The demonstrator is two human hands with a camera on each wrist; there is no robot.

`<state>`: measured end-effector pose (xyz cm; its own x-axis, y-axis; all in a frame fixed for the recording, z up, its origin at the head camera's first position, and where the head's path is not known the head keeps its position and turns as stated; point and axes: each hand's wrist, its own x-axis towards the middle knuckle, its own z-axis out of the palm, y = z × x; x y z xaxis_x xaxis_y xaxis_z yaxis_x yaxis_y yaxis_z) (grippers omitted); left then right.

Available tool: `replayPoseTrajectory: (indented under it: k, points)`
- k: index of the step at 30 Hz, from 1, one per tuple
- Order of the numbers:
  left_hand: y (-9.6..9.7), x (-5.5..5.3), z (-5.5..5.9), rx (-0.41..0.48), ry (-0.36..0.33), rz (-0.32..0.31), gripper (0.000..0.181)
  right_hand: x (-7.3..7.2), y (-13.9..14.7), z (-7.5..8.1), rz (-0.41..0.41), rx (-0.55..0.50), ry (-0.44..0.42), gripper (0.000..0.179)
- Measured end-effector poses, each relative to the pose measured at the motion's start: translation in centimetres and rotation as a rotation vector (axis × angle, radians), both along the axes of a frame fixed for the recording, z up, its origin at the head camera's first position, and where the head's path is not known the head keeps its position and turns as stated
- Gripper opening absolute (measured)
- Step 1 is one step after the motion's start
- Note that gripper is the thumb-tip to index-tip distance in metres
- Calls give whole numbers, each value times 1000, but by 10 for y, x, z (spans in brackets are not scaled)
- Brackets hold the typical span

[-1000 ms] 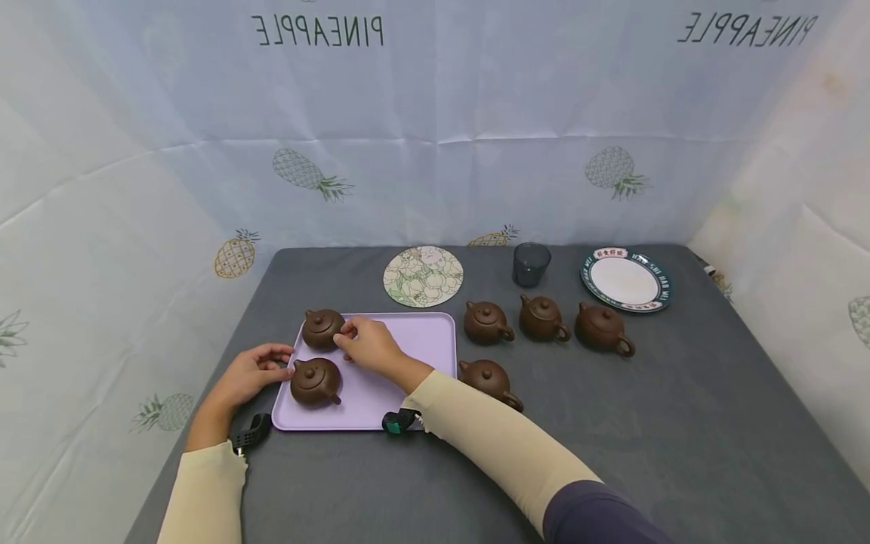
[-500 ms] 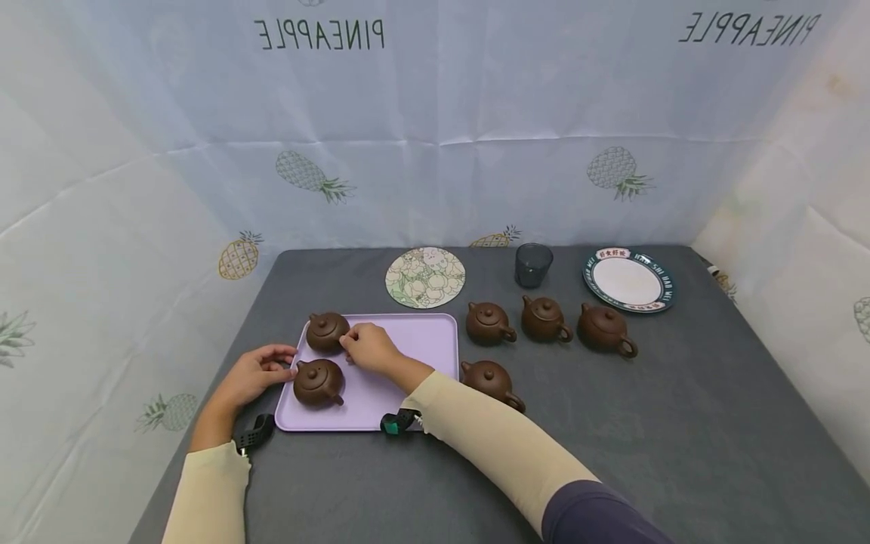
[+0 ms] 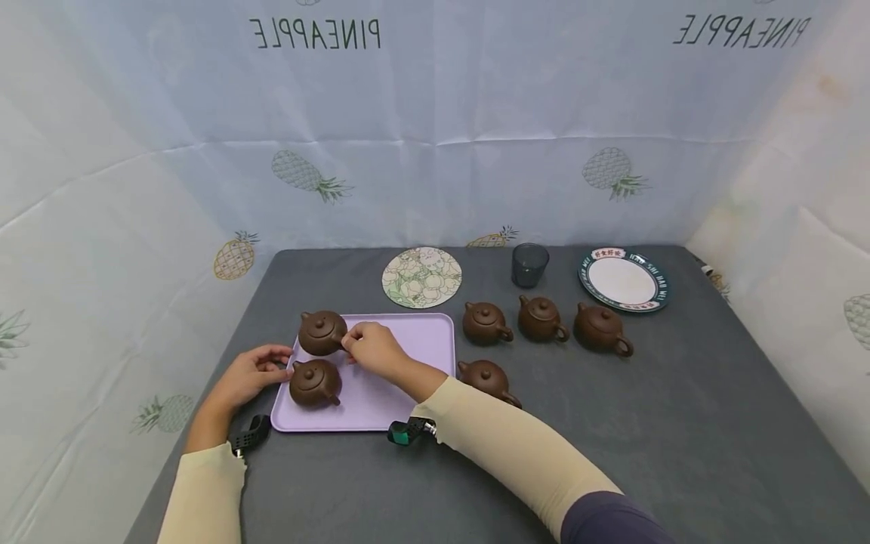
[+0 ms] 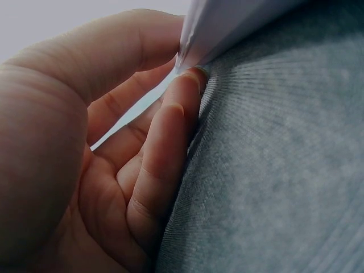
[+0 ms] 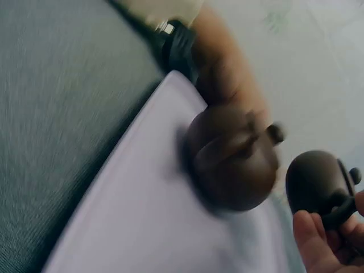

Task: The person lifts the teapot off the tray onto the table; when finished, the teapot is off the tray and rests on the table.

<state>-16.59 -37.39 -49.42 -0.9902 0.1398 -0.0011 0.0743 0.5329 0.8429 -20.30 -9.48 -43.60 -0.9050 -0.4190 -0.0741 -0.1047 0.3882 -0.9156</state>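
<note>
Shifting the tray's (image 3: pixel 424 340) far-left teapot (image 3: pixel 322 333), seemingly unplaced, my right grip (image 3: pixel 374 347) pinches its handle (image 5: pixel 339 212), my left grip (image 3: pixel 250 373) the rim (image 4: pixel 191 37).

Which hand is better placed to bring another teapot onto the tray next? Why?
Likely the right hand, once it releases the teapot whose handle it pinches: the four loose teapots stand on its side of the tray. The left hand touches the tray's left edge.
</note>
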Motion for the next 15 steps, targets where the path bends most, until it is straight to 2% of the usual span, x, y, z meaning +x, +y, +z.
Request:
replayPoseTrajectory:
  k: [7, 9, 12, 15]
  points:
    - [-1, -1, 2, -3, 0, 15, 41, 5, 24, 30, 5, -148, -65, 15]
    - [-1, -1, 2, 6, -7, 5, 41, 6, 36, 34, 9, -185, -84, 15]
    - [7, 4, 14, 0, -22, -2, 40, 7, 55, 35, 23, -236, -115, 15]
    - [7, 6, 13, -2, -20, -2, 41, 9, 77, 36, 50, -264, -124, 16]
